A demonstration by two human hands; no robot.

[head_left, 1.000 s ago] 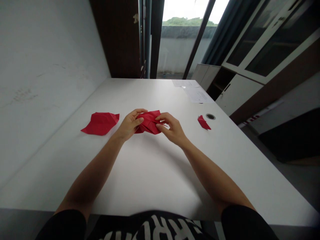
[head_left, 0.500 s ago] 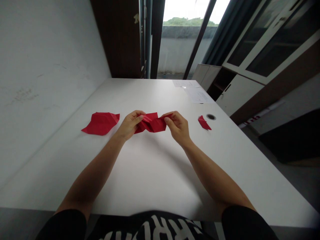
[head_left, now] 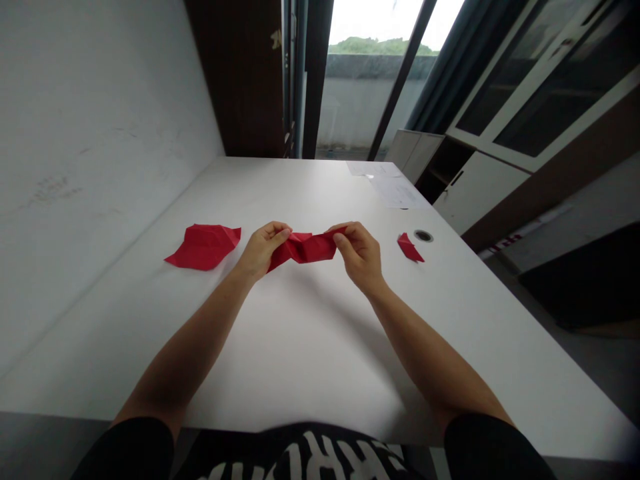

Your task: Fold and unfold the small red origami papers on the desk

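A creased piece of red paper [head_left: 314,249] is stretched between my two hands above the white table. My left hand [head_left: 263,249] pinches its left end between thumb and fingers. At the opposite end, my right hand [head_left: 359,253] grips the paper the same way, thumb toward me. Folds run across the middle of the sheet, and its ends are partly hidden by my fingers. To the left lies a larger sheet of creased red paper [head_left: 204,247]. A small folded red paper piece [head_left: 411,247] rests to the right of my right hand.
The white table [head_left: 300,373] meets a wall [head_left: 110,153] on its left. Beside the small red piece is a round cable hole [head_left: 423,236]. White printed sheets [head_left: 395,190] lie at the far right corner. Cabinets [head_left: 487,190] stand beyond the right edge.
The held red paper has tilted, so its upper flap shows less above the fold. Both hands keep their grip and have hardly moved; the view has shifted slightly.
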